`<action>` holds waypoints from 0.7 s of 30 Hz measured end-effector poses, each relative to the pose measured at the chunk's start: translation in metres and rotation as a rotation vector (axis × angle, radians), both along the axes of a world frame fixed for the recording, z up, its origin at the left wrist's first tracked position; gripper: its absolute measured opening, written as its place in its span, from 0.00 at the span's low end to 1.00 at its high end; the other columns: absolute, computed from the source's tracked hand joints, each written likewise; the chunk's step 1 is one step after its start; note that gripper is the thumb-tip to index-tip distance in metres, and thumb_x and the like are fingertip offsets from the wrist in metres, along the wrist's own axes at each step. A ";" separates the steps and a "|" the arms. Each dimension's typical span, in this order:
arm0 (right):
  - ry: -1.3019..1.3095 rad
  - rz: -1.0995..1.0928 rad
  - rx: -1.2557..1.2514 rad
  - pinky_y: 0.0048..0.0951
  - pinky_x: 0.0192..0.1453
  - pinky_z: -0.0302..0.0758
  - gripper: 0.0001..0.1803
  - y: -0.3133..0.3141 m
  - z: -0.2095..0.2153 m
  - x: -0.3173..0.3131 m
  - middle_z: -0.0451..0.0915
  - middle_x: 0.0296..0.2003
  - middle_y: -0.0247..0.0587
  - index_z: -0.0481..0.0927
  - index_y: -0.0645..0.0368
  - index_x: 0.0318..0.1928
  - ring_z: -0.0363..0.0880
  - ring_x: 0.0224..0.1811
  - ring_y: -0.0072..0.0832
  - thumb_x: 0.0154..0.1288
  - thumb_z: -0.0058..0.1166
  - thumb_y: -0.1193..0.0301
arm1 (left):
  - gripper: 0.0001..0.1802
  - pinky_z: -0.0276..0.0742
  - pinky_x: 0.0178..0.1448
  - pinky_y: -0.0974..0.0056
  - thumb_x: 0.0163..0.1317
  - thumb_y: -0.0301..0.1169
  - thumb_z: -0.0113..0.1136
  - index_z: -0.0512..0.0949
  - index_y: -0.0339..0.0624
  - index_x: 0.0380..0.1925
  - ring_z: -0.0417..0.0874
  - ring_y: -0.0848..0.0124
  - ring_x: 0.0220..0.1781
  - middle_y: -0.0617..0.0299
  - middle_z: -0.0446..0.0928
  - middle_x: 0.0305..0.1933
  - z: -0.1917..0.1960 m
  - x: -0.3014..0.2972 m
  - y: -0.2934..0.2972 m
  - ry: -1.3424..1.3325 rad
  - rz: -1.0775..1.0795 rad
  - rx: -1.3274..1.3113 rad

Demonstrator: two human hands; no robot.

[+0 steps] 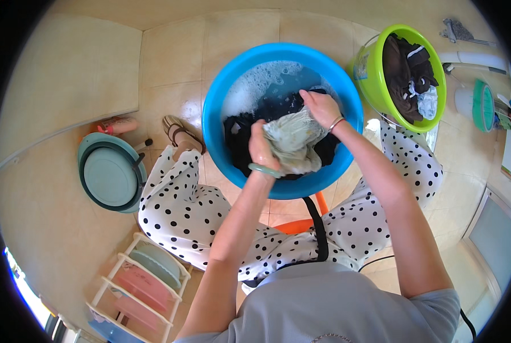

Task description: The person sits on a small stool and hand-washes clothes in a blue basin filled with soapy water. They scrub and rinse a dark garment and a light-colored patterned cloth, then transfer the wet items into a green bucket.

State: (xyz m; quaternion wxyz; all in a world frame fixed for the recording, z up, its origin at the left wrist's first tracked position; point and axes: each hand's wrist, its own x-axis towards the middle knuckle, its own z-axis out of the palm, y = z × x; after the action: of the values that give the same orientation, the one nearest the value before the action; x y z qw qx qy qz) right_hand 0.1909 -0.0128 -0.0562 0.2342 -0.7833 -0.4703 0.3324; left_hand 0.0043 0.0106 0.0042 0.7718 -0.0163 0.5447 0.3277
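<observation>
Right now, all the action sits inside the blue basin (212, 114), where 2 bare hands are busy with a pale, wet cloth (295, 140). The left hand (261, 146) has the cloth's left edge, closed around the fabric, some fingertips hidden, with a pale green bangle (265, 170) at the wrist. Over to the right hand (322, 108), and that's a closed grip too, holding the cloth's upper right part, a thin bracelet (336, 122) just behind it. So the cloth is bunched between the 2 of them, above the dark clothes (239, 134) heaped in the basin. Look to the basin's far side: cloudy water, with white suds (247, 88) along the wall. Beyond the basin's right rim sits a lime green bucket (368, 77), and it's well filled, dark brown garments (401, 74) with a pale blue-white piece (428, 104) among them. Left of the basin, a sandalled foot (181, 132) is on the tiles, and farther out that way a round grey-green tub (112, 177). On the basin's near side, polka-dot trousers (181, 206) spread both ways, while a white rack (112, 268) stands well off to its near left.
</observation>
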 end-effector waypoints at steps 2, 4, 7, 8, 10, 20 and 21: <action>0.169 0.147 -0.148 0.42 0.40 0.72 0.23 0.011 0.024 0.014 0.79 0.28 0.55 0.79 0.61 0.30 0.77 0.33 0.50 0.68 0.46 0.53 | 0.20 0.71 0.58 0.56 0.56 0.35 0.58 0.72 0.40 0.48 0.77 0.56 0.53 0.53 0.76 0.51 -0.048 -0.041 0.018 0.425 -0.324 0.552; 0.341 0.272 -0.107 0.35 0.40 0.72 0.19 0.007 0.038 0.017 0.80 0.28 0.48 0.80 0.62 0.32 0.78 0.32 0.37 0.66 0.50 0.57 | 0.33 0.63 0.66 0.53 0.48 0.32 0.63 0.67 0.41 0.57 0.69 0.50 0.62 0.47 0.69 0.59 -0.004 -0.024 0.020 1.069 -0.842 1.246; 0.803 0.351 0.035 0.27 0.44 0.72 0.09 0.016 0.074 -0.016 0.80 0.29 0.34 0.80 0.62 0.32 0.75 0.35 0.21 0.61 0.51 0.68 | 0.29 0.57 0.69 0.52 0.48 0.35 0.66 0.73 0.39 0.52 0.73 0.50 0.57 0.46 0.76 0.50 0.029 -0.013 0.015 0.997 -1.347 1.386; 0.820 0.375 0.050 0.29 0.54 0.71 0.11 0.018 0.082 -0.019 0.80 0.39 0.38 0.79 0.60 0.39 0.75 0.44 0.26 0.56 0.49 0.73 | 0.24 0.62 0.66 0.53 0.50 0.36 0.66 0.76 0.39 0.48 0.78 0.50 0.51 0.48 0.80 0.42 0.026 -0.015 0.021 0.876 -1.394 1.192; 0.681 0.274 0.269 0.32 0.63 0.66 0.22 0.009 0.071 -0.018 0.75 0.53 0.41 0.75 0.56 0.51 0.70 0.57 0.33 0.52 0.48 0.75 | 0.13 0.73 0.47 0.70 0.60 0.34 0.62 0.80 0.34 0.36 0.76 0.78 0.30 0.63 0.80 0.29 0.033 -0.015 0.028 0.367 -0.772 0.706; 1.061 -0.320 0.224 0.24 0.50 0.70 0.07 -0.047 -0.016 0.005 0.77 0.36 0.32 0.76 0.60 0.39 0.75 0.41 0.19 0.65 0.46 0.72 | 0.22 0.75 0.53 0.63 0.64 0.40 0.56 0.75 0.32 0.47 0.81 0.65 0.48 0.54 0.79 0.47 0.050 -0.046 0.064 -0.159 -0.334 0.259; 1.137 -0.383 0.330 0.25 0.51 0.70 0.07 -0.045 -0.011 0.016 0.78 0.36 0.33 0.75 0.60 0.40 0.76 0.41 0.21 0.64 0.46 0.72 | 0.25 0.75 0.54 0.60 0.62 0.45 0.58 0.74 0.35 0.50 0.81 0.61 0.49 0.50 0.79 0.48 0.026 -0.057 0.066 -0.038 -0.428 0.250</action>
State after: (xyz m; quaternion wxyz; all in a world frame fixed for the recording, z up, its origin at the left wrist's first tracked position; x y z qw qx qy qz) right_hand 0.2068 -0.0580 -0.0672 0.6213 -0.5078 -0.1683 0.5725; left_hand -0.0531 0.0768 0.0306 0.8296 0.1891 0.4764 0.2214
